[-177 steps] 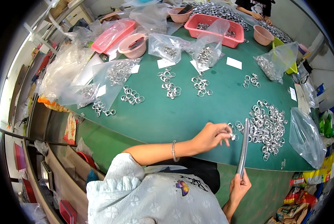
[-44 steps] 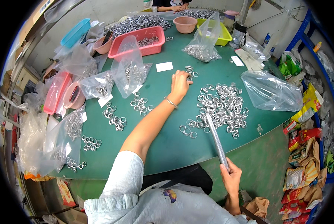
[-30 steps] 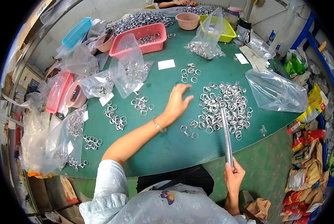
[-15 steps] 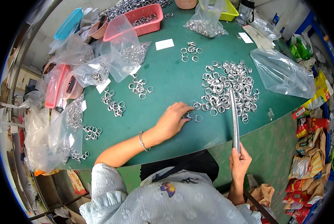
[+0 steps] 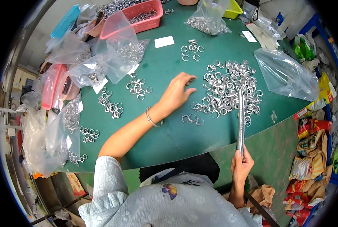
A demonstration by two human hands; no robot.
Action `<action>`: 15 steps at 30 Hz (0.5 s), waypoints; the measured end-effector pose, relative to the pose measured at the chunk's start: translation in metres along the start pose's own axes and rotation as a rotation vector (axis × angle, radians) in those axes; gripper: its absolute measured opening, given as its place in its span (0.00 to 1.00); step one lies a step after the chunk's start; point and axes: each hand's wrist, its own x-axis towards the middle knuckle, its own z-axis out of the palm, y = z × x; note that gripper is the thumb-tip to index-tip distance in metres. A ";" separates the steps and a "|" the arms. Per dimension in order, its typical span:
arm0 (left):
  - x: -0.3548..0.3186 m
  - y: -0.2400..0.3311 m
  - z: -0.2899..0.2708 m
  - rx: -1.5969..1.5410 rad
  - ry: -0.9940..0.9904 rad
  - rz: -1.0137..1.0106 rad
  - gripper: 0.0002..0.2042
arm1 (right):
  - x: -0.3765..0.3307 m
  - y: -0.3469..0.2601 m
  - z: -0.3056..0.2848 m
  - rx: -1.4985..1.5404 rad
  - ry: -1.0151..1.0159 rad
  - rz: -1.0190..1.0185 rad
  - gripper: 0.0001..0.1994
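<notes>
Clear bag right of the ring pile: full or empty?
Empty, it seems: the clear bag lies flat and see-through on the table, no rings visible inside.

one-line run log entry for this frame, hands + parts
left hand: flat on green table, at ring pile | right hand: gripping ring-stacked rod

The worktop (image 5: 169, 140) is bare below the left hand (image 5: 175, 94). The ring pile (image 5: 229, 89) blocks its right side, plastic bags (image 5: 112, 60) its left.

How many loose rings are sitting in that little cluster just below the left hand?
3, as far as the view shows. The rings lie side by side on the green table, just below the left hand and apart from the big ring pile. More may be hidden.
</notes>
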 end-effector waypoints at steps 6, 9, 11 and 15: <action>-0.016 0.029 0.006 0.026 -0.198 0.135 0.25 | 0.003 0.000 -0.001 -0.020 0.043 0.001 0.19; -0.043 0.043 0.015 0.198 -0.312 0.279 0.26 | 0.007 0.001 -0.005 0.019 0.097 -0.024 0.18; -0.052 0.045 0.019 0.215 -0.365 0.299 0.25 | 0.012 -0.010 -0.004 0.084 0.139 0.010 0.18; -0.068 0.038 0.025 0.142 -0.346 0.284 0.20 | 0.013 -0.013 -0.008 0.018 0.192 -0.034 0.18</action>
